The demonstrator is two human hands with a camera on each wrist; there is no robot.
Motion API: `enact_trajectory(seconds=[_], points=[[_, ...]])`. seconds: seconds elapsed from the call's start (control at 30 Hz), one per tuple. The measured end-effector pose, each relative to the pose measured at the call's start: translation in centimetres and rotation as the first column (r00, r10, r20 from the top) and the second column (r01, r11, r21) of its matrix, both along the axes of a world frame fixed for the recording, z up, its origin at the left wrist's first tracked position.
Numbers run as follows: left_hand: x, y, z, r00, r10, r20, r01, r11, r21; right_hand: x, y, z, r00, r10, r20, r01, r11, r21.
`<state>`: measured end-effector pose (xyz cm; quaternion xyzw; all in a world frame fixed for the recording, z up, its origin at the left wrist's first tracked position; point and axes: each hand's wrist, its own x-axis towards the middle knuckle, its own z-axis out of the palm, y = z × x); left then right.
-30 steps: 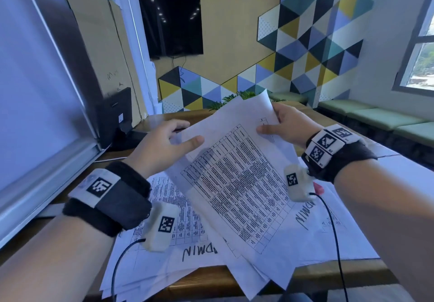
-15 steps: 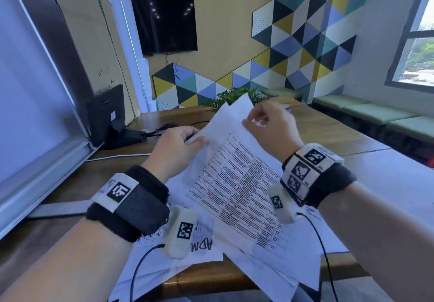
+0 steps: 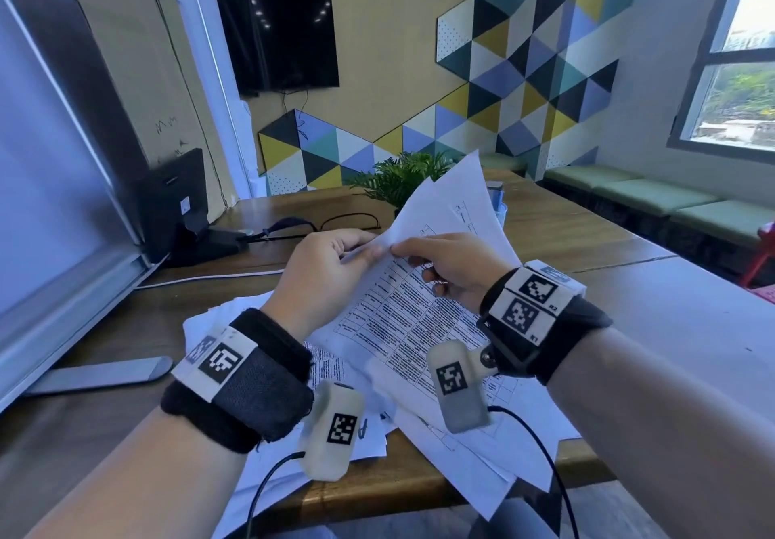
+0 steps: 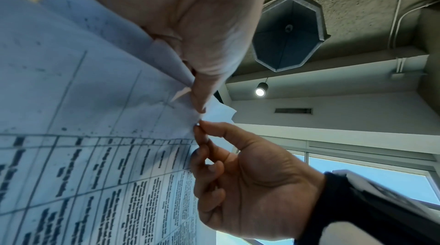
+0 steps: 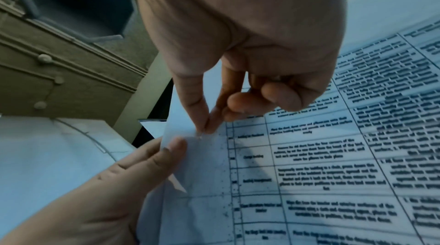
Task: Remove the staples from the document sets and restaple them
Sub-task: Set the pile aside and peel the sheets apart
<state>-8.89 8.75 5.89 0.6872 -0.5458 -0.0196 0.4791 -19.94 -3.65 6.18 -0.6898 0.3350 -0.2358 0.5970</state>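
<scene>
I hold a document set (image 3: 419,320), white sheets printed with a table, tilted up above the wooden table (image 3: 587,245). My left hand (image 3: 375,251) pinches its upper left corner between thumb and fingers. Right beside it, my right hand (image 3: 398,251) pinches the same corner with thumb and forefinger, the other fingers curled. In the right wrist view the right hand's fingertips (image 5: 205,129) meet on the top sheet just above a tiny glint that looks like a staple (image 5: 199,136), with the left thumb (image 5: 176,145) on the paper below. The left wrist view shows the document set (image 4: 95,136) from beneath.
More loose papers (image 3: 251,320) lie spread under my hands and overhang the table's near edge. Behind them are black-rimmed glasses (image 3: 348,221), a potted plant (image 3: 398,180) and a black stand (image 3: 180,211). A grey bar (image 3: 100,373) lies at the left by the whiteboard.
My right hand left the far edge of the sheets and came across to the corner beside my left hand. The document set has tilted up more steeply.
</scene>
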Motion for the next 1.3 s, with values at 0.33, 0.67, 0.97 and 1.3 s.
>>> enact_trajectory(seconds=[0.33, 0.67, 0.97, 1.3], points=[[0.0, -0.1, 0.1, 0.998, 0.036, -0.059, -0.036, 0.999, -0.001, 1.1, 0.7, 0.1, 1.0, 0.012, -0.002, -0.013, 0.975, -0.223], [0.4, -0.3, 0.6, 0.997, 0.074, -0.025, -0.072, 0.996, 0.06, 0.5, 0.9, -0.1, 0.999, -0.049, 0.007, 0.032, 0.537, -0.843], [-0.1, -0.6, 0.9, 0.989, 0.112, -0.093, -0.105, 0.992, 0.075, 0.6, 0.4, -1.4, 0.99, 0.044, 0.136, 0.077, 0.637, -0.767], [-0.2, -1.8, 0.3, 0.994, 0.096, -0.048, -0.084, 0.975, 0.204, -0.1, 0.4, -1.3, 0.969, 0.082, 0.234, 0.143, 0.587, -0.797]])
